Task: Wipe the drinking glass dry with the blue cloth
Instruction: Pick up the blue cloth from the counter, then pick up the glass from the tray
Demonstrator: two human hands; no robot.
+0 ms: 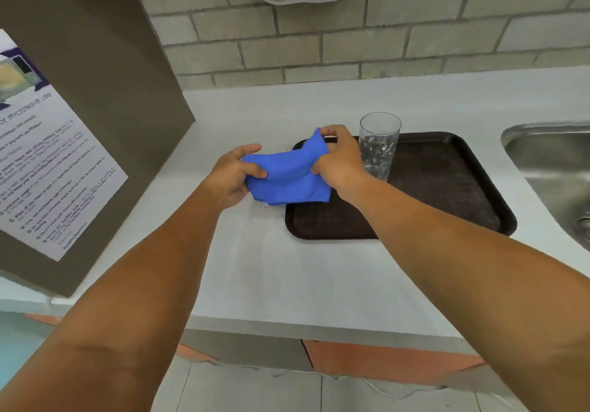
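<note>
A clear drinking glass (379, 146) with water drops on its wall stands upright at the back left of a dark brown tray (447, 188). A blue cloth (289, 176) is stretched between both hands, above the tray's left edge. My left hand (231, 176) pinches the cloth's left side. My right hand (340, 161) grips its upper right corner, just left of the glass and not touching it as far as I can tell.
The tray lies on a pale grey counter (287, 268). A steel sink (555, 168) is at the right. A brown cabinet side with a microwave notice (48, 156) stands at the left. A brick wall (351, 34) runs behind.
</note>
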